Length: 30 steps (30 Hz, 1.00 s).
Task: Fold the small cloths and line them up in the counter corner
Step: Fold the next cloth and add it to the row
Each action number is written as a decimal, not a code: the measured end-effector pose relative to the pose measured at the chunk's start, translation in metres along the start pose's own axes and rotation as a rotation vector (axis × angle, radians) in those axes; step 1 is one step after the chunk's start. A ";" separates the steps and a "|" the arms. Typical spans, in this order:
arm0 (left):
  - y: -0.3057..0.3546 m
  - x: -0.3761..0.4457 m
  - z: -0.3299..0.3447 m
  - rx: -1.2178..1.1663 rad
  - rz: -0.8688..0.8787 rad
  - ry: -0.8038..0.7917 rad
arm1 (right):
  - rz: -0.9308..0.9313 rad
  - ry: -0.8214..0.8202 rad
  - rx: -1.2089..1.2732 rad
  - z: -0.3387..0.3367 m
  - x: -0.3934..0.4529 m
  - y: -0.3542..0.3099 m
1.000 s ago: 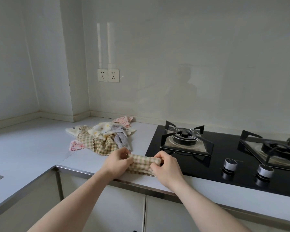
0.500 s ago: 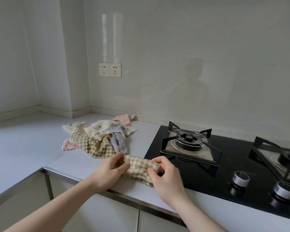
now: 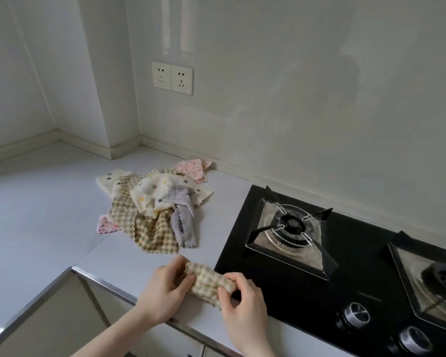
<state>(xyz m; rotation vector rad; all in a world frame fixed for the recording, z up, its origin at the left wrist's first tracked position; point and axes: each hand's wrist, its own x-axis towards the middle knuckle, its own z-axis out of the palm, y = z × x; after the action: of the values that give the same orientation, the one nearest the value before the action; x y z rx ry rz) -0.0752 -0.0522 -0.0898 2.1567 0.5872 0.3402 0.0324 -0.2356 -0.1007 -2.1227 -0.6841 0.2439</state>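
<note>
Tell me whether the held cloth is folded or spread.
Folded: the checked cloth is bunched into a narrow band pinched between left hand and right hand.

No text, label, brand or number can be read anywhere: faint marks on the black hob (image 3: pixel 350 284) near its knobs are too blurred to make out.

— What does the person wear on the arms?
— Nothing that shows: both forearms are bare up to the frame's edge, no sleeve in view.
— Rings, a watch?
— None visible on the left hand (image 3: pixel 166 292) or the right hand (image 3: pixel 242 304); the fingernails look short and unpainted.
</note>
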 end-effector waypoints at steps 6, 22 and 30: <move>0.091 -0.051 -0.040 -0.111 -0.235 -0.008 | 0.269 -0.274 0.133 -0.077 -0.010 -0.079; 0.278 -0.133 -0.091 -0.099 0.099 -0.325 | 0.326 -0.174 0.206 -0.288 -0.162 -0.164; 0.386 -0.112 0.028 -0.096 0.208 -0.438 | 0.348 0.117 0.204 -0.407 -0.201 -0.097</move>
<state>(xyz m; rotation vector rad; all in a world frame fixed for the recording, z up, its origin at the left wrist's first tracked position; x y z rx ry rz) -0.0470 -0.3329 0.1981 2.1123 0.0975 0.0000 -0.0063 -0.5801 0.2070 -2.0293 -0.2077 0.3591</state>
